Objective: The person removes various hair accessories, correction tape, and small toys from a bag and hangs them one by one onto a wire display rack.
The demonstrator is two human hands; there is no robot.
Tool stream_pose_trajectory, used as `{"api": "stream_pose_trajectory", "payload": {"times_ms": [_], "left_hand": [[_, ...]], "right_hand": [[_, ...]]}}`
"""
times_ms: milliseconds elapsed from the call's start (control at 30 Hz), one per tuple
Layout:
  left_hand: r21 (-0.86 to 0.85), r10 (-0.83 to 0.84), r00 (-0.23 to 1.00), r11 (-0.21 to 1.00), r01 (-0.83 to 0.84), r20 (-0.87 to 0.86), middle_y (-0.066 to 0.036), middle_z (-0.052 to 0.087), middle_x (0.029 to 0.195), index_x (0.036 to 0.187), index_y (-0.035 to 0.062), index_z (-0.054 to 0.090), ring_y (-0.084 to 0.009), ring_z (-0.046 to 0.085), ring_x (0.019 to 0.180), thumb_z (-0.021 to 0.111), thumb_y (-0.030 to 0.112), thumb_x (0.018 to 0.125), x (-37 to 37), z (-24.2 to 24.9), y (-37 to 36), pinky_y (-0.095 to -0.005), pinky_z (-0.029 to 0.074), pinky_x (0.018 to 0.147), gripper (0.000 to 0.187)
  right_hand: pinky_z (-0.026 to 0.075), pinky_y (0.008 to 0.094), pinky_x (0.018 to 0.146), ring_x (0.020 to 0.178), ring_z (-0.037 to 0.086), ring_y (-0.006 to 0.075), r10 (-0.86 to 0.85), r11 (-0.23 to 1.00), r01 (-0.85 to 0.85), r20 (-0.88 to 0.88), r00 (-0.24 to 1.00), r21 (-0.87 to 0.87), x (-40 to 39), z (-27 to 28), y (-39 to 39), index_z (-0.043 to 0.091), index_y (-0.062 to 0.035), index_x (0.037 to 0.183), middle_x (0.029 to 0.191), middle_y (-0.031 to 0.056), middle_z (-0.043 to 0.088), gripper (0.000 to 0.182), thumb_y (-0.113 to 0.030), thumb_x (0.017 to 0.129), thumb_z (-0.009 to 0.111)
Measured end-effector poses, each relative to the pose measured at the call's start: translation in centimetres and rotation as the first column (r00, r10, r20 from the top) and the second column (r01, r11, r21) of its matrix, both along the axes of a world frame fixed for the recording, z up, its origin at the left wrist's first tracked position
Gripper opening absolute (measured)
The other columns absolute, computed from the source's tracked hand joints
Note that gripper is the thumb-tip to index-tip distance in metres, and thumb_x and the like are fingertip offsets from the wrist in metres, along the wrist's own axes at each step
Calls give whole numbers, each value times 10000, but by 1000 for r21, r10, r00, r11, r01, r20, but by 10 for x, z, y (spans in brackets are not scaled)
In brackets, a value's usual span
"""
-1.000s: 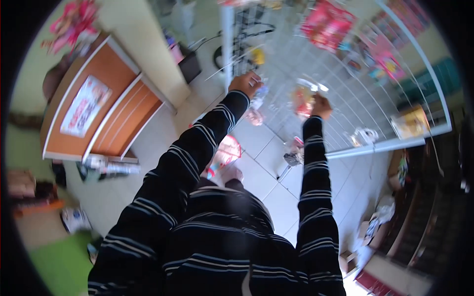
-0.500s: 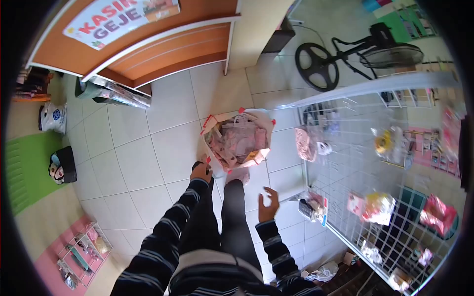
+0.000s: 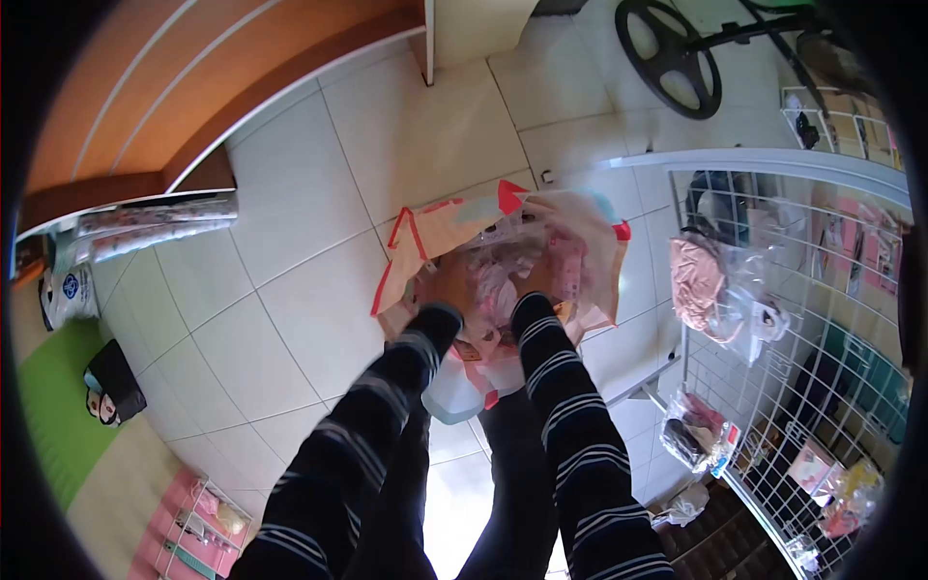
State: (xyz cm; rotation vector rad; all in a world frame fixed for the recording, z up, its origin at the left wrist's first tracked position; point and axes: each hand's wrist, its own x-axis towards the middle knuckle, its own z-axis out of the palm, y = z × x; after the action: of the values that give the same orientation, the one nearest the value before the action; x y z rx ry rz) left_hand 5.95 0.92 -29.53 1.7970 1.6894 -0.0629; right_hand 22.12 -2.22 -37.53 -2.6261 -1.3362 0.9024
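Both hands (image 3: 488,282) now down inside open, packet-stuffed bag (image 3: 464,227)

Pale glossy tiled floor (image 3: 290,319) w/ grey grout carries everything. Centre: big open shopping bag w/ red trim (image 3: 454,237) sits on it, stuffed w/ pink packets. Far left: silver-wrapped rolls (image 3: 155,224) lie along base of orange wooden counter (image 3: 145,106). Left edge: white printed sack (image 3: 68,290), near it a small black bag (image 3: 111,382) by a green mat (image 3: 53,406). Far right: black round fan base (image 3: 669,56). Near left: pink wire rack (image 3: 203,527) lies flat.
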Motion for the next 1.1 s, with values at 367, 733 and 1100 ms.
{"api": "stream_pose_trajectory", "payload": {"times_ms": [367,733,1100], "left_hand": [[25,-219,975,976,218,28,-75,533,909,942,94,498,-269,521,831,564,161,669,-13,-26,-26,-389,422,671,289],[-518,-22,976,845,134,216,-120,563,915,934,64,518,-251,566,756,620,353,647,-17,59,-5,-348,446,666,420],[-74,94,970,994,-80,223,-147,570,857,935,29,532,-276,543,838,633,301,626,55,-79,51,-345,418,725,423]], "right_hand": [[279,363,917,1105,330,313,72,994,-56,-179,981,89,28,19,4,268,-99,1222,1225,141,318,921,-287,455,742],[286,470,868,786,537,217,721,689,-725,-104,685,-6,3,120,-23,588,-137,796,776,34,567,243,-39,574,569],[411,311,589,665,535,204,720,694,-698,-172,672,179,6,164,-76,573,-117,717,649,34,555,108,-128,619,532]]}}
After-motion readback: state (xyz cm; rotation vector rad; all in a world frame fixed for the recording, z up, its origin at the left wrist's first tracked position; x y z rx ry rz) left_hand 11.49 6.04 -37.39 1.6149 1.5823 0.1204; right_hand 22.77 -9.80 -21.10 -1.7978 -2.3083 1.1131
